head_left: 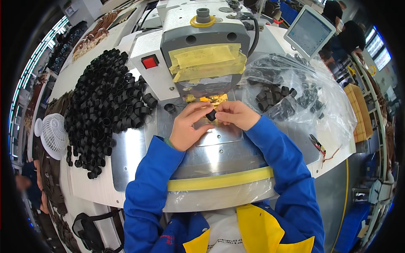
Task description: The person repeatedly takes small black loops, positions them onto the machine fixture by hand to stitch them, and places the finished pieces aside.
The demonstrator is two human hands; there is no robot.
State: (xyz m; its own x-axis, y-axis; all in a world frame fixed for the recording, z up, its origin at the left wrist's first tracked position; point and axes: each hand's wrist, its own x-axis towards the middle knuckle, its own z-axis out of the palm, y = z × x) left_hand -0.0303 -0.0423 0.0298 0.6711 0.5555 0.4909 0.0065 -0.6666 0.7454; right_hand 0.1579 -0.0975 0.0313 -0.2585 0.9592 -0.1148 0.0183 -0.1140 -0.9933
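My left hand (pixel 187 126) and my right hand (pixel 236 114) meet on the metal plate (pixel 219 152) of a grey sewing machine (pixel 204 50). Together they pinch a small black elastic loop (pixel 210 115) just below the machine's needle area. Both forearms wear blue sleeves. A single black loop (pixel 169 108) lies on the plate to the left of my left hand.
A big heap of black loops (pixel 105 105) covers the table on the left. A clear plastic bag (pixel 295 92) with more black loops lies on the right. A white fan (pixel 54 135) sits at the left edge; a screen (pixel 309 30) stands back right. Small snips (pixel 317 145) rest at right.
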